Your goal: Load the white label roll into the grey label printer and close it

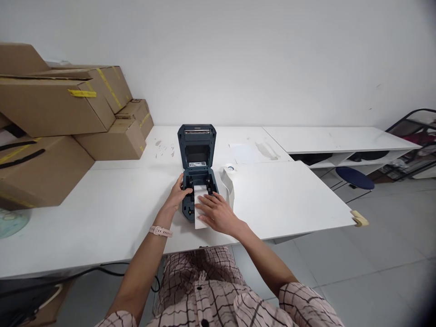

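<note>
dark label printer point(197, 181), lid open, white paper strip point(200, 204)
</note>
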A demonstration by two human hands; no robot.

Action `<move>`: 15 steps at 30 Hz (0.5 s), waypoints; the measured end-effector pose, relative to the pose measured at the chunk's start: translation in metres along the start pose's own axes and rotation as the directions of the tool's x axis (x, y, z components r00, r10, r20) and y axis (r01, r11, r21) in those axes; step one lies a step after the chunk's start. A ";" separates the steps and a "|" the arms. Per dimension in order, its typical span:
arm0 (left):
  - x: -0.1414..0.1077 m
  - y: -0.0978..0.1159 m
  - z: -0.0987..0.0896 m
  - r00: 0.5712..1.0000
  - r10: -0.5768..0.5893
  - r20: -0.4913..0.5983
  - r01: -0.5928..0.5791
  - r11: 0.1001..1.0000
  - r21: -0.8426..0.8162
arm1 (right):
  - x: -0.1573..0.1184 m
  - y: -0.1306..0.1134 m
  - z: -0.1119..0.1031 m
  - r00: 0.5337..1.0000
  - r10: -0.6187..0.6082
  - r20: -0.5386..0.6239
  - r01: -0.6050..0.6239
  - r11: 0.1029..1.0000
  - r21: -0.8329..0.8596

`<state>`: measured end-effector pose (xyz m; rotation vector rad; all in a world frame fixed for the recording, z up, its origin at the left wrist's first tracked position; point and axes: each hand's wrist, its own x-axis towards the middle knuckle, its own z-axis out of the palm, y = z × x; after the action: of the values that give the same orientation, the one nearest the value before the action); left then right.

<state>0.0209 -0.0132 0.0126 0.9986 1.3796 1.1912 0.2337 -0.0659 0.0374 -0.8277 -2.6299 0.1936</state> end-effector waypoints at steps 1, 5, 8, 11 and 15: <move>0.001 0.000 0.000 1.000 -0.004 0.004 0.004 1.000 0.010 | -0.001 -0.001 -0.001 1.000 0.003 0.003 -0.003 1.000 0.009; 0.003 0.002 -0.002 1.000 -0.015 0.008 0.014 1.000 0.019 | -0.003 -0.003 -0.005 1.000 0.014 0.022 -0.016 0.998 0.060; 0.005 0.003 -0.005 1.000 -0.021 0.012 0.021 1.000 0.018 | -0.004 -0.002 -0.008 0.999 0.010 0.038 -0.014 0.995 0.101; 0.006 0.003 -0.007 0.999 -0.026 0.024 0.025 0.999 0.020 | -0.006 -0.002 -0.011 0.999 0.008 0.051 -0.015 0.991 0.136; 0.006 0.003 -0.006 0.999 -0.029 0.026 0.029 0.999 0.017 | -0.009 -0.002 -0.011 0.999 0.005 0.044 -0.013 0.986 0.167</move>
<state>0.0135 -0.0075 0.0143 0.9994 1.3805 1.1431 0.2434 -0.0723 0.0451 -0.7865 -2.6066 0.4326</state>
